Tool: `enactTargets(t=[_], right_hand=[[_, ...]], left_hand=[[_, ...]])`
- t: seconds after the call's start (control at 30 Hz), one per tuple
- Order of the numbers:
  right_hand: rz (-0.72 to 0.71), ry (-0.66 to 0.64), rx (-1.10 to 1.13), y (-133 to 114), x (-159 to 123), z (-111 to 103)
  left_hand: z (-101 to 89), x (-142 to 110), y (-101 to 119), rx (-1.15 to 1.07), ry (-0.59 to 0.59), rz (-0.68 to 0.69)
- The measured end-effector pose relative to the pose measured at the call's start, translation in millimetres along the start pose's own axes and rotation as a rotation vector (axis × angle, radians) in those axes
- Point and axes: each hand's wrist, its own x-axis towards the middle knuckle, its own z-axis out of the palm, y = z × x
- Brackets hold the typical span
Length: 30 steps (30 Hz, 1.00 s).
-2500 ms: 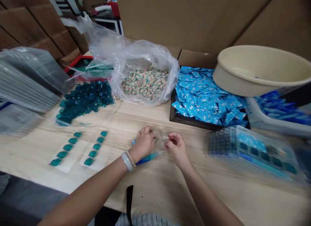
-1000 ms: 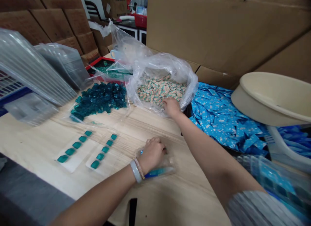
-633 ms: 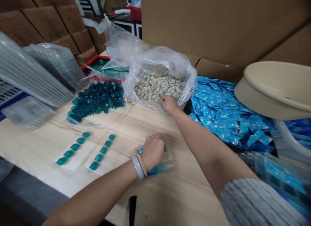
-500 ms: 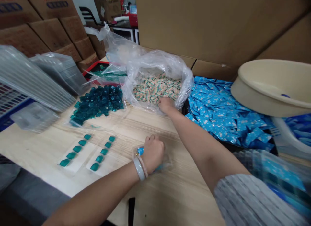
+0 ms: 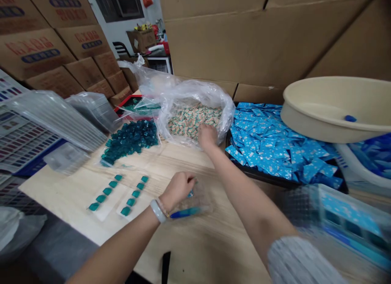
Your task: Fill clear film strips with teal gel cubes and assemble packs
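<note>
Head view: both hands working over the pale wooden desk [image 5: 73, 194]
Left grip [image 5: 177, 189]: curling over a clear plastic pouch [image 5: 194, 204], hold unclear
Right grip [image 5: 207, 136]: dipping into small wrapped pieces [image 5: 192, 121] in a clear plastic bag [image 5: 195, 92], hold unclear

From my remote view, a black tray [image 5: 244, 168] heaped with blue sachets [image 5: 275, 145] sits on the light wooden table [image 5: 214, 251], with a beige plastic basin [image 5: 332, 109] just beside it to the right and a clear box of blue-and-teal packs [image 5: 345, 210] in front. To the left I can see a loose heap of teal pods [image 5: 130, 139], 2 strips of teal pods [image 5: 106, 194] on clear backing, and stacked clear plastic trays [image 5: 58, 121]. Behind them, a red-rimmed tray [image 5: 131, 101] stands before stacked cardboard boxes [image 5: 39, 56].
</note>
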Motion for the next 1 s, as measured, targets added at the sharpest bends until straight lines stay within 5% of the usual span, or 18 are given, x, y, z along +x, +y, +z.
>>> enactTargets(t=[0.07, 0.17, 0.23, 0.33, 0.57, 1.0], right_hand=[[0.011, -0.011, 0.368, 3.8, -32.4, -8.6], [0.023, -0.256, 0.928, 16.6, -98.8, -11.7], [0.143, -0.32, 1.055, 25.2, -137.9, -9.3], [0.293, -0.251, 1.09, 31.9, -170.0, -4.3], [0.365, -0.119, 1.15, 31.6, -178.6, 4.8], [0.302, -0.048, 1.074, 35.0, -188.0, 10.7]], left_hand=[[-2.9, 4.9, -6.2, -0.123, -0.012, 0.019], [1.4, 7.6, -12.6, -0.229, -0.022, 0.065], [7.5, 5.6, -13.2, -0.224, -0.013, 0.09], [15.9, 0.8, -9.3, -0.147, 0.036, 0.126], [22.2, -2.4, 2.1, 0.027, -0.005, 0.161], [29.0, -1.6, -5.3, 0.172, 0.108, 0.193]])
